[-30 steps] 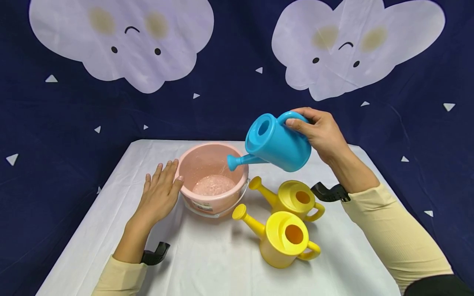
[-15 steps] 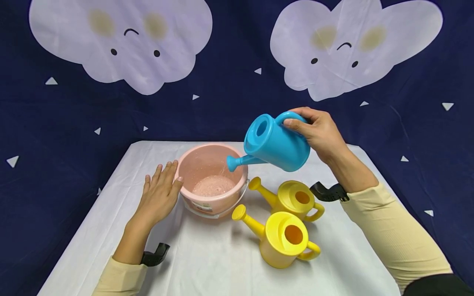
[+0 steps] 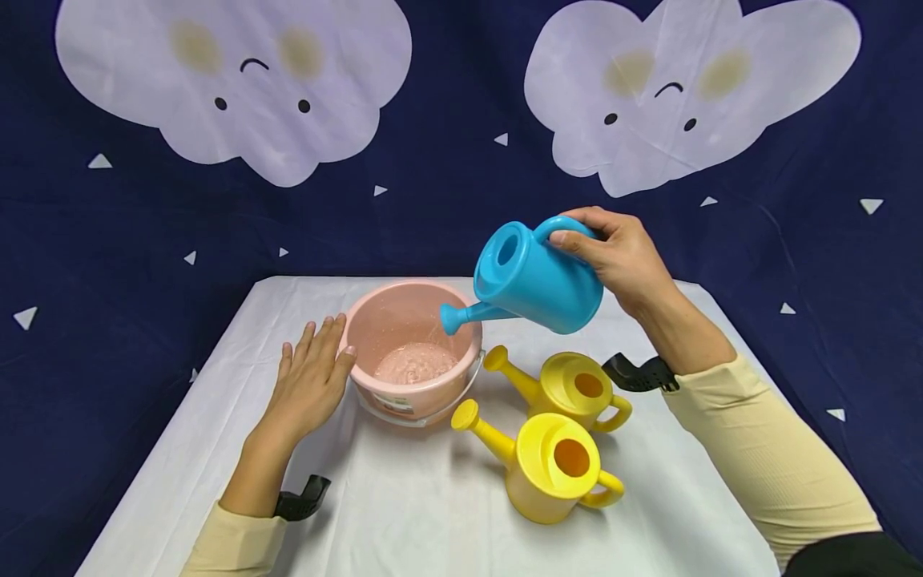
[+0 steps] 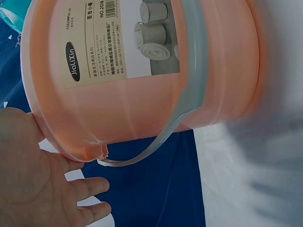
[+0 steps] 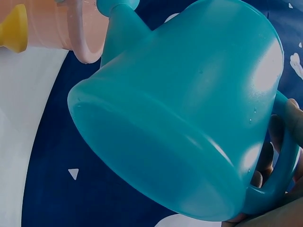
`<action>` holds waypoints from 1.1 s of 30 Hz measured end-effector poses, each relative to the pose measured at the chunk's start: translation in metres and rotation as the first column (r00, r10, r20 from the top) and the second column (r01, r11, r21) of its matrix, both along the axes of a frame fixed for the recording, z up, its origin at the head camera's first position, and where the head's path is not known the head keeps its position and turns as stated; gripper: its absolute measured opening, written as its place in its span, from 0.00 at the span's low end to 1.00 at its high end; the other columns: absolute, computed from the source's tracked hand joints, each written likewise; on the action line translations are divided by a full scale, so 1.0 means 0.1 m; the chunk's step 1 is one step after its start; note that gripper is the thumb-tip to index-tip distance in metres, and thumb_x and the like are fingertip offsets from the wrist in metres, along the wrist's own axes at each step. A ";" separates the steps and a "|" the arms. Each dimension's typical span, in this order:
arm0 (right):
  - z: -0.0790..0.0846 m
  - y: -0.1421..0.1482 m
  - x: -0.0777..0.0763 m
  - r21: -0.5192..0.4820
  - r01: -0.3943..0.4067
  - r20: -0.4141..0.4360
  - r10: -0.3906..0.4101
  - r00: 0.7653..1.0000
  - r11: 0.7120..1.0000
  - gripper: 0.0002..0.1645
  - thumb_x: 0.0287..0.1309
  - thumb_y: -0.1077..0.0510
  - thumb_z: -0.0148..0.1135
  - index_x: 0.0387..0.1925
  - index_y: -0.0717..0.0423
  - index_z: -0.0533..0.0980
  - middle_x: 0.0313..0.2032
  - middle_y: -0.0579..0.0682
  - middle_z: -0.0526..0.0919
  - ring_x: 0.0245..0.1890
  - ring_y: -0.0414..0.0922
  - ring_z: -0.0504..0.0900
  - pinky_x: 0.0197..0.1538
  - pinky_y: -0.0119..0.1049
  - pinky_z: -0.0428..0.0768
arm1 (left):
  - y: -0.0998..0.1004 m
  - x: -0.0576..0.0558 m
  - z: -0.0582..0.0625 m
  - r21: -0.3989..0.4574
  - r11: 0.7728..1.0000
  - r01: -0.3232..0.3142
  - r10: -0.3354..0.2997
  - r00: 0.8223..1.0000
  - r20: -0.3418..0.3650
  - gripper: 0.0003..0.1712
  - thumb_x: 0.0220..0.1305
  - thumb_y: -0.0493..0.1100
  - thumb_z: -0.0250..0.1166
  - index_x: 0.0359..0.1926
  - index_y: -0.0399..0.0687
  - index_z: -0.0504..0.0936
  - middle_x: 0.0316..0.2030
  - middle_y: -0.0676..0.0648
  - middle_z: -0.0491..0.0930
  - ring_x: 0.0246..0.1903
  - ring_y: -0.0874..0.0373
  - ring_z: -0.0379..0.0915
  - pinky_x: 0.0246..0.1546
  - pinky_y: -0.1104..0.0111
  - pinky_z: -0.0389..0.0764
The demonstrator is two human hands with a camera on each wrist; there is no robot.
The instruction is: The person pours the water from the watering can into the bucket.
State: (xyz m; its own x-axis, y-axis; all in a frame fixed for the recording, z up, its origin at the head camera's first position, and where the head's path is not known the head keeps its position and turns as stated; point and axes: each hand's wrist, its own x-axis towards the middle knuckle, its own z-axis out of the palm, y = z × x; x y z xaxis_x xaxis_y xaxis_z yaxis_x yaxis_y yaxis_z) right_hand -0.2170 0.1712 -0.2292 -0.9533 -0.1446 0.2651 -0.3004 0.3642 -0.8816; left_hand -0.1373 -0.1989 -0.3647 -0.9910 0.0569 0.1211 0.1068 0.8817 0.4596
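My right hand (image 3: 626, 258) grips the handle of a blue watering can (image 3: 558, 284), tilted so its spout points down to the left. The spout's rose hangs over the pink bucket (image 3: 414, 397), and thin streams of water fall from it into the water pooled inside. In the right wrist view the can's base (image 5: 156, 156) faces the camera, with the fingers wrapped round the handle. My left hand (image 3: 310, 381) lies with straight fingers against the bucket's left rim. The left wrist view shows the bucket's label (image 4: 123, 38) and its grey bail handle (image 4: 189, 80).
Two yellow watering cans stand upright right of the bucket: a farther one (image 3: 558, 385) and a nearer one (image 3: 537, 489), their spouts pointing left toward it. A white cloth (image 3: 389, 513) covers the table. Behind hangs a dark blue backdrop (image 3: 447, 232) with clouds.
Water keeps running from the blue watering can into the bucket, and the ripples inside shift. Both hands hold nearly the same places; the whole view has drifted very slightly.
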 end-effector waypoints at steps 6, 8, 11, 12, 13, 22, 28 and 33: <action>0.02 -0.01 0.01 0.011 0.000 -0.002 0.000 1.000 1.000 0.25 0.53 0.44 0.66 0.50 0.53 0.79 0.41 0.39 0.80 0.49 0.43 0.73 0.54 0.42 0.72 | 0.00 0.01 0.00 0.000 1.000 -0.002 0.002 1.000 0.001 0.36 0.73 0.62 0.31 0.75 0.54 0.41 0.74 0.39 0.43 0.74 0.41 0.27 0.69 0.39 0.28; 0.02 -0.01 0.01 0.012 -0.001 -0.002 0.001 1.000 1.000 0.25 0.53 0.44 0.66 0.50 0.53 0.79 0.42 0.39 0.80 0.49 0.43 0.73 0.54 0.42 0.72 | 0.00 0.01 -0.01 -0.002 1.000 -0.002 0.002 1.000 -0.001 0.36 0.73 0.62 0.31 0.75 0.54 0.41 0.74 0.39 0.44 0.74 0.41 0.28 0.68 0.39 0.28; 0.03 -0.02 0.01 0.019 -0.002 -0.003 0.002 1.000 1.000 0.26 0.53 0.44 0.66 0.50 0.53 0.79 0.42 0.39 0.79 0.49 0.43 0.73 0.54 0.42 0.71 | 0.00 0.01 0.00 -0.006 1.000 -0.002 0.002 1.000 -0.002 0.36 0.73 0.62 0.30 0.75 0.54 0.41 0.74 0.38 0.44 0.74 0.40 0.28 0.68 0.38 0.29; 0.03 -0.02 0.01 0.020 -0.003 -0.002 0.003 1.000 1.000 0.26 0.53 0.44 0.66 0.50 0.54 0.79 0.42 0.40 0.79 0.49 0.43 0.72 0.54 0.41 0.71 | 0.00 0.01 0.00 -0.007 1.000 -0.002 0.002 1.000 -0.002 0.36 0.73 0.62 0.30 0.75 0.54 0.41 0.74 0.38 0.44 0.74 0.41 0.28 0.68 0.38 0.29; 0.04 -0.02 0.02 0.021 -0.004 -0.002 0.004 1.000 1.000 0.26 0.53 0.44 0.66 0.50 0.54 0.79 0.41 0.40 0.79 0.49 0.43 0.72 0.54 0.41 0.71 | 0.00 0.01 0.00 -0.008 1.000 -0.002 0.002 1.000 -0.002 0.36 0.73 0.62 0.30 0.75 0.54 0.41 0.74 0.38 0.44 0.74 0.40 0.28 0.68 0.38 0.29; 0.06 -0.04 0.02 0.026 -0.016 -0.003 0.016 1.000 1.000 0.26 0.52 0.44 0.67 0.49 0.54 0.79 0.40 0.41 0.78 0.48 0.45 0.73 0.52 0.41 0.71 | 0.01 0.01 0.00 -0.007 1.000 -0.003 0.003 1.000 -0.001 0.36 0.73 0.62 0.30 0.75 0.54 0.41 0.74 0.38 0.44 0.74 0.40 0.28 0.69 0.39 0.29; 0.06 -0.04 0.00 0.020 -0.016 0.001 0.016 1.000 1.000 0.25 0.52 0.44 0.68 0.48 0.54 0.79 0.39 0.41 0.79 0.47 0.44 0.73 0.52 0.41 0.71 | 0.02 0.01 0.01 -0.008 1.000 -0.004 0.004 1.000 0.008 0.36 0.73 0.62 0.30 0.75 0.54 0.40 0.75 0.39 0.42 0.74 0.41 0.27 0.69 0.39 0.28; 0.07 -0.05 -0.02 0.026 -0.012 0.016 0.011 1.000 1.000 0.25 0.51 0.44 0.69 0.47 0.54 0.80 0.38 0.41 0.79 0.47 0.45 0.73 0.52 0.41 0.71 | 0.02 0.01 0.01 -0.008 1.000 -0.006 0.006 1.000 0.012 0.36 0.73 0.63 0.30 0.75 0.55 0.40 0.75 0.40 0.42 0.74 0.41 0.27 0.69 0.39 0.28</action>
